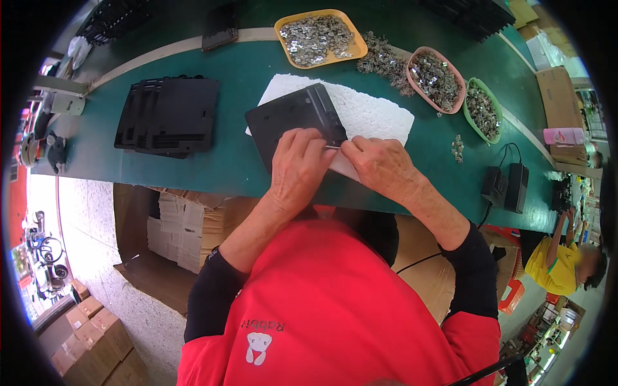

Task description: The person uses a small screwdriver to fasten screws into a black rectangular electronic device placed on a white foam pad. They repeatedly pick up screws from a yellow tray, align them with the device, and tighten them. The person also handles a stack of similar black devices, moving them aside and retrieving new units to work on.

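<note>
A flat black plastic casing [290, 109] lies tilted on a white foam slab [376, 114] in front of me. My left hand [300, 164] rests over the casing's near edge, its fingers bent and pressed together. Close beside it, my right hand [381, 166] is closed at the casing's near right corner. Between the fingertips of both hands shows a thin, light metal piece [332, 147], too small to name. The fingers hide most of it and the corner beneath.
Stacked black casings [168, 116] lie to the left. A yellow tray [357, 46], a pink basket [458, 80] and a green basket [496, 106] hold small metal parts, with more heaped between. Black power adapters [516, 186] sit at right. Someone in yellow [555, 267] is farther right.
</note>
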Motion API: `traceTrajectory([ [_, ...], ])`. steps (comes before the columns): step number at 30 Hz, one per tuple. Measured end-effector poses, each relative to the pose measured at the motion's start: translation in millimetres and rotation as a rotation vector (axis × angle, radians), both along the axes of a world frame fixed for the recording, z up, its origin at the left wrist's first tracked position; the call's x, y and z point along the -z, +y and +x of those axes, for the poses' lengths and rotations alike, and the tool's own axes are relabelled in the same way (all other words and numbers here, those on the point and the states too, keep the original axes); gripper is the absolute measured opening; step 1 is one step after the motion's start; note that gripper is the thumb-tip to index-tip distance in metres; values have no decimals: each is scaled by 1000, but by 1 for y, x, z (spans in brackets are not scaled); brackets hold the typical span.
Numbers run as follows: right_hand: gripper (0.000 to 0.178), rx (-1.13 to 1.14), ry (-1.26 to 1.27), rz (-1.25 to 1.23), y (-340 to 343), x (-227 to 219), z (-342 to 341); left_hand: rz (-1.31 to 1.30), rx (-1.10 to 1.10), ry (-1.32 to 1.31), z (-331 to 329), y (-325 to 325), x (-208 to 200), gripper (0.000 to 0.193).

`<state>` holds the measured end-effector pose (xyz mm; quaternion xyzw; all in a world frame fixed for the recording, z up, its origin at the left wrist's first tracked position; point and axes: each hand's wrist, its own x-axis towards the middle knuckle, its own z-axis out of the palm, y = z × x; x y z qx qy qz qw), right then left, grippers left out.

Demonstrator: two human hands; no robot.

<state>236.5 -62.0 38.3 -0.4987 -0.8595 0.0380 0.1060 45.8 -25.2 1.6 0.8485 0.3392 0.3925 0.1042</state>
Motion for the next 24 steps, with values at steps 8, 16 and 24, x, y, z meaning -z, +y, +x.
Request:
traceTrajectory([
  [8, 5, 124, 98, 31, -5, 3, -2, -47, -32, -22, 2, -3, -1, 33],
  [16, 8, 110, -4, 79, -6, 5, -12, 12, -24, 19, 0, -3, 5, 29],
  [24, 7, 336, 1641, -61, 9, -1, 8, -12, -114, 49, 6, -6, -5, 55],
])
